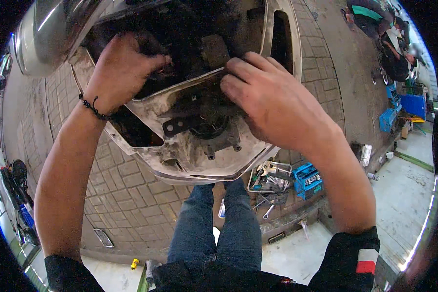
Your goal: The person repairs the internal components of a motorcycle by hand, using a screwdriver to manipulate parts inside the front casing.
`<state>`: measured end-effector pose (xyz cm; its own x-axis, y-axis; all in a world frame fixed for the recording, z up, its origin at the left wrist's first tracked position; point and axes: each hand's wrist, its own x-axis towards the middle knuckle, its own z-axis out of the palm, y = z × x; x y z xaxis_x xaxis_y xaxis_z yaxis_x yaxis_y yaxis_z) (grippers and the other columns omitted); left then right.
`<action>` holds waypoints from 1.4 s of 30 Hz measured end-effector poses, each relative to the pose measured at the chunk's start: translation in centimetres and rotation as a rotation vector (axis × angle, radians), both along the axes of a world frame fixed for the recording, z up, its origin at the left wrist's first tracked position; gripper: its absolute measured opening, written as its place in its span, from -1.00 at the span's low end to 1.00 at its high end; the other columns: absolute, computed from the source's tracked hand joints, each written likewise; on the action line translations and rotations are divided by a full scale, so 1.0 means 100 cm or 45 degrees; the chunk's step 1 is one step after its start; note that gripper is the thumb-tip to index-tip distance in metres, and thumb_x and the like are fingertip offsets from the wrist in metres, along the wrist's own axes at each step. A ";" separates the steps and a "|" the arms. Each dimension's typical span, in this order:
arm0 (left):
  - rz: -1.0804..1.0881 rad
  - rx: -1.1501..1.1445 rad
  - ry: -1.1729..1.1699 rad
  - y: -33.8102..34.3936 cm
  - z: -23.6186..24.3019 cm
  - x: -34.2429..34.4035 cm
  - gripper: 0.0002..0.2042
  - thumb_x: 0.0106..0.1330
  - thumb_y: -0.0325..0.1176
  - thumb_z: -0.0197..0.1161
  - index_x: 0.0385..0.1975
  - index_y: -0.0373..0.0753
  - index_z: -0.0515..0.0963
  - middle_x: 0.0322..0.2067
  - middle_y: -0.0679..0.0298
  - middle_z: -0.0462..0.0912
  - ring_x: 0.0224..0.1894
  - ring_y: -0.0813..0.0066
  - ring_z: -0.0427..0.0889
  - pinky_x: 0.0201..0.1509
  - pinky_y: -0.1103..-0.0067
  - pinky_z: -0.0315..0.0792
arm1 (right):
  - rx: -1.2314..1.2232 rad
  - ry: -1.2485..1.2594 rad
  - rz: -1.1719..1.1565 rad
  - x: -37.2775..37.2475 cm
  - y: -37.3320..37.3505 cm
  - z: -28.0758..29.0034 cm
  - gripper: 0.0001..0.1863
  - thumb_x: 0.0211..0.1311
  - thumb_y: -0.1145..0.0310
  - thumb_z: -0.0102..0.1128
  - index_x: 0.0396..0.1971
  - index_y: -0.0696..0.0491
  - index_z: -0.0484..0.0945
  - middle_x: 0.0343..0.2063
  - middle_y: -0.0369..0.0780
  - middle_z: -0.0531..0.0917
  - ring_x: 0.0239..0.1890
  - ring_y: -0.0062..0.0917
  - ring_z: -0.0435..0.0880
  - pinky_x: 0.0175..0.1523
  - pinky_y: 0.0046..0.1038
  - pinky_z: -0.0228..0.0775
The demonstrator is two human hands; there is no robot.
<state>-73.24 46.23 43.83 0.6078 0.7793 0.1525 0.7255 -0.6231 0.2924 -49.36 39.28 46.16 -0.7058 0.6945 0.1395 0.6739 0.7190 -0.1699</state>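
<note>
Visibly bent, fingers of the right hand [280,102] are placed over the inner edge of the pale panel [148,108]; those of the left hand [123,65] are curled in the dark cavity [187,61] beyond it. Whether anything is held cannot be told. A holed bracket [178,125] is seen over the panel; a blue toolbox [310,190], past its lower right.

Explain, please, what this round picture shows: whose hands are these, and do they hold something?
No machine works here: these are a person's two bare hands. A wide fisheye camera on the person's head looks down, so straight edges bend near the rim. The left hand reaches into a dark opening in what looks like a vehicle's pale, stained panel; the right hand is at that opening's edge. Whether either holds something is hidden or too dark to tell. Farther down, on the paved ground, are a blue toolbox and a cluster of tools.
</note>
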 end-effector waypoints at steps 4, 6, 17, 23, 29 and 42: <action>0.272 -0.305 -0.121 -0.003 0.006 0.005 -0.82 0.03 -0.29 0.18 -0.37 -0.12 0.59 -0.34 0.14 0.58 -0.23 0.27 0.54 -0.11 0.50 0.39 | -0.144 0.173 -0.088 0.021 0.002 0.010 -0.71 -0.20 0.51 0.05 -0.33 0.19 0.47 -0.27 -0.09 0.53 -0.14 -0.25 0.49 -0.02 -0.36 0.32; 0.226 -0.243 -0.053 -0.005 0.009 0.007 -0.82 0.03 -0.30 0.16 -0.35 -0.03 0.61 -0.32 0.16 0.57 -0.20 0.30 0.53 -0.10 0.50 0.39 | -0.371 0.240 -0.235 0.033 0.005 0.020 -0.65 -0.21 0.56 0.04 -0.27 0.22 0.45 -0.22 -0.05 0.51 -0.10 -0.23 0.47 0.02 -0.36 0.29; 0.016 0.172 0.271 -0.002 -0.002 -0.003 -0.81 0.04 -0.28 0.15 -0.34 0.02 0.61 -0.30 0.21 0.55 -0.17 0.24 0.50 -0.03 0.47 0.37 | -0.063 -0.226 -0.157 0.032 0.023 0.049 -0.59 -0.18 0.59 0.06 -0.17 0.23 0.41 -0.09 0.02 0.43 0.00 -0.18 0.40 0.10 -0.33 0.24; 0.139 -0.048 0.159 -0.001 -0.001 0.002 -0.81 0.05 -0.22 0.17 -0.34 -0.03 0.60 -0.28 0.17 0.53 -0.15 0.21 0.49 -0.03 0.45 0.37 | -0.073 -0.361 -0.091 0.006 0.034 0.051 -0.67 -0.19 0.56 0.06 -0.28 0.24 0.45 -0.22 0.00 0.50 -0.09 -0.16 0.45 0.06 -0.30 0.27; 0.069 0.065 0.193 -0.002 -0.004 0.000 -0.81 0.04 -0.25 0.18 -0.35 -0.06 0.61 -0.26 0.13 0.53 -0.15 0.23 0.50 -0.01 0.48 0.36 | -0.162 -0.442 -0.153 0.002 0.036 0.050 -0.69 -0.16 0.55 0.03 -0.29 0.24 0.46 -0.21 0.00 0.49 -0.03 -0.19 0.43 0.10 -0.31 0.25; -0.009 0.262 0.203 0.003 -0.012 -0.002 -0.79 0.05 -0.26 0.20 -0.37 -0.22 0.58 -0.33 0.04 0.55 -0.22 0.20 0.53 -0.09 0.48 0.39 | -0.175 -0.428 -0.211 -0.001 0.038 0.044 -0.67 -0.13 0.54 0.04 -0.24 0.24 0.44 -0.13 0.00 0.46 0.02 -0.19 0.40 0.13 -0.33 0.22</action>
<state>-73.44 46.57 42.60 0.6421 0.7375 0.2094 0.7477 -0.6627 0.0412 -49.48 43.04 50.56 -0.5732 0.7989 -0.1820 0.8132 0.5819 -0.0070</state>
